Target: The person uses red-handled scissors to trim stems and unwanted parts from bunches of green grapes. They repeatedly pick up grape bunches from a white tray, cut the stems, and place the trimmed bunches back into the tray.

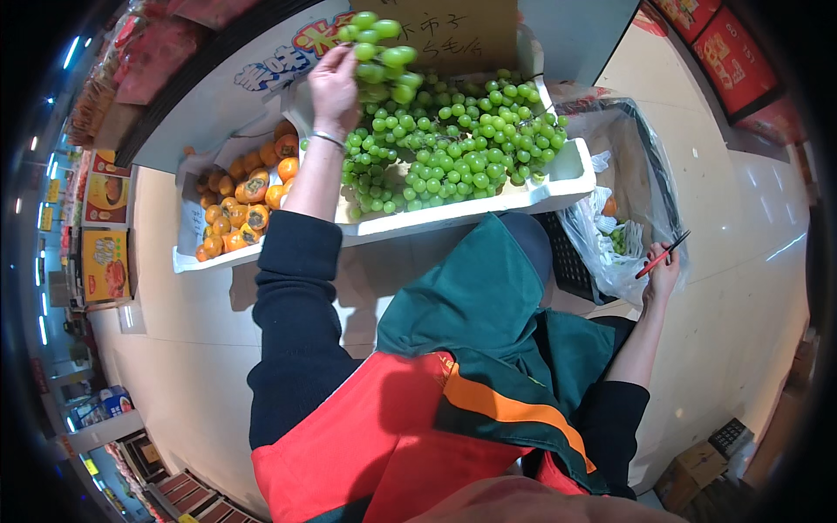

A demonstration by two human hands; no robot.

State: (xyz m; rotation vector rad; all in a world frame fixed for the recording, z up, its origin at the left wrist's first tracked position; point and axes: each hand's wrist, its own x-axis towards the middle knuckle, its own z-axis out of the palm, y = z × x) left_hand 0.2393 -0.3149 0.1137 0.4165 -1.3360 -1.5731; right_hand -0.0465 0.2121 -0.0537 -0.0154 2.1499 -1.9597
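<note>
Raised over the far edge of a white foam box (571,174), my left hand (336,91) grips a small bunch of green grapes (384,61) from its left side. Many more green grapes (475,152) fill the box below, with a bare gap near its left middle. Off to the right, my right hand (663,272) is closed around a slim red and black tool (658,257); its exact kind is too small to tell. That hand is beside a black crate (571,261) lined with clear plastic, which holds white foam netting (603,218) and a few green grapes (619,240).
Orange persimmons (253,187) lie in another white foam box to the left. A brown cardboard sign (462,39) with handwriting stands behind the grapes. Packaged goods (109,261) line shelves at far left. A cardboard box (697,471) stands on the tiled floor at lower right.
</note>
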